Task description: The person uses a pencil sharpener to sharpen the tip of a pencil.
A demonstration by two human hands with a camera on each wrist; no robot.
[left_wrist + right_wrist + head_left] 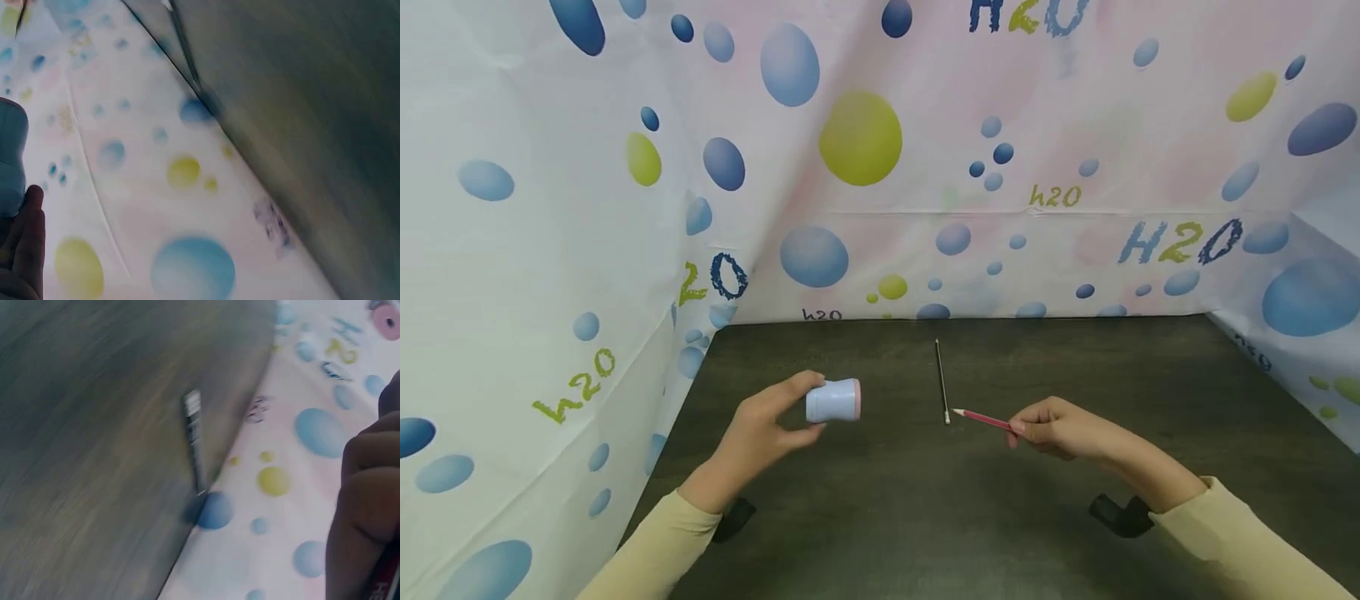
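Note:
On the left, my left hand (758,435) holds a light blue pencil sharpener (832,401) on its side between thumb and fingers. The sharpener's pink end faces right; a round hole shows in that pink face (386,324) in the right wrist view. My right hand (1060,428) pinches a red pencil (985,418), its pale pointed end towards the left. Between the two hands, a dark pencil (942,379) with a white end lies lengthwise on the table. The red pencil's tip appears close beside that white end in the head view.
The dark wooden table (880,517) is enclosed by a white sheet (925,183) with blue and green dots at the back and sides. Two black objects sit by the forearms, one near the left wrist (734,520), another near the right sleeve (1120,515).

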